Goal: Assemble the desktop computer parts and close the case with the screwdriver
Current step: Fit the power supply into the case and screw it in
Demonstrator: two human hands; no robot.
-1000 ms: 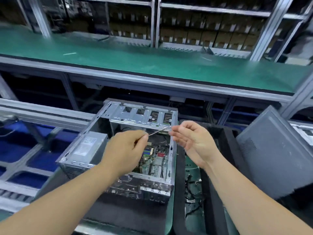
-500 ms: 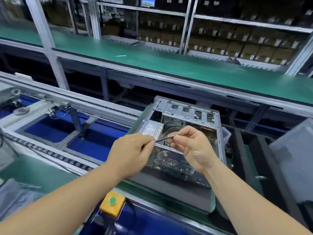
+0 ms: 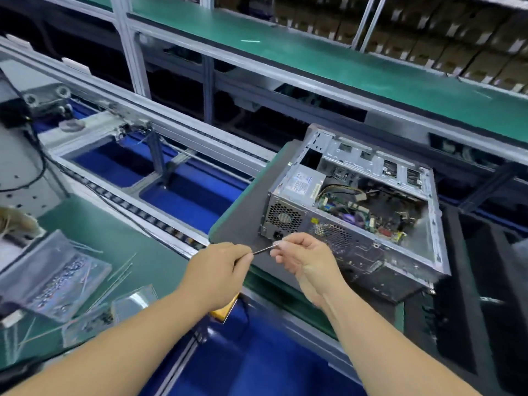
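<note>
My left hand [image 3: 217, 270] is curled round the handle end of a thin silver-shafted screwdriver [image 3: 264, 249], the grip closed tight so only the shaft shows past my knuckles. My right hand [image 3: 303, 257] pinches the far tip of that shaft between thumb and forefinger; whether a screw sits under those fingertips I cannot tell, it is too small and blurred.

The open grey metal computer case [image 3: 357, 207] lies on its side on a dark grey mat [image 3: 243, 212], just beyond my hands, with its boxy silver power supply [image 3: 300, 190] and the green circuit board [image 3: 368, 212] inside uncovered. No side panel is on it. To my left on the green desk [image 3: 134, 247] stands a clear plastic tray of small screws [image 3: 54, 277], well apart from the case.

As I judge it, I am readying the tool, likely seating a bit or a screw on the tip, so the closing step is not yet begun. Next I would need to carry the tip over to a screw hole on the case, keep the shaft square to the metal, and steady it with the right fingers while the left turns.
</note>
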